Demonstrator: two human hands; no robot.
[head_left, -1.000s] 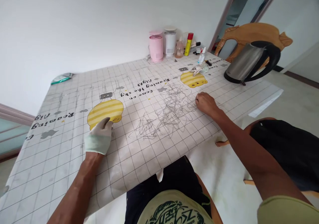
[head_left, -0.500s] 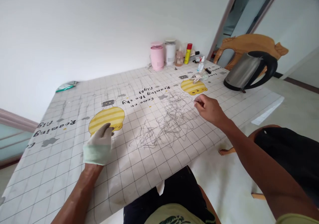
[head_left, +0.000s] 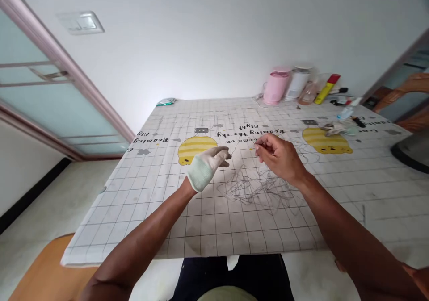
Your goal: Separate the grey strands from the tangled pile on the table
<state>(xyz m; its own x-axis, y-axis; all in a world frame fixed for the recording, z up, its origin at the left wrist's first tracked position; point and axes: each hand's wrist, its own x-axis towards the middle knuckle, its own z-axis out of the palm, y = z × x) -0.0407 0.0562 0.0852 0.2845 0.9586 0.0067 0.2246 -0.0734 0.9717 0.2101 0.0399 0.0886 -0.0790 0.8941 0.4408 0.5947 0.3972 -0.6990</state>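
A loose tangle of thin dark strands [head_left: 258,189], like thread or fine wire, lies on the checked tablecloth [head_left: 228,229]. Above its far left side, my left hand [head_left: 212,163] wears a pale glove with a mint cuff; its fingers are bent and pressed together at a fine strand. My right hand [head_left: 279,156] is bare, over the back of the tangle, thumb and index finger pinched together. A faint strand [head_left: 238,144] runs through the gap between both hands. Its exact ends in the fingertips are too thin to make out.
Along the wall stand a pink canister [head_left: 276,86], a white canister [head_left: 297,84], a bottle [head_left: 308,93] and a yellow-red can [head_left: 327,89]. A crumpled glove [head_left: 340,127] lies at right, near a kettle [head_left: 414,151]. A green packet [head_left: 166,101] sits at the back left corner.
The view has turned left. My right hand has come in from the right and my left hand has moved toward it, so they are now close together with a strand between them.
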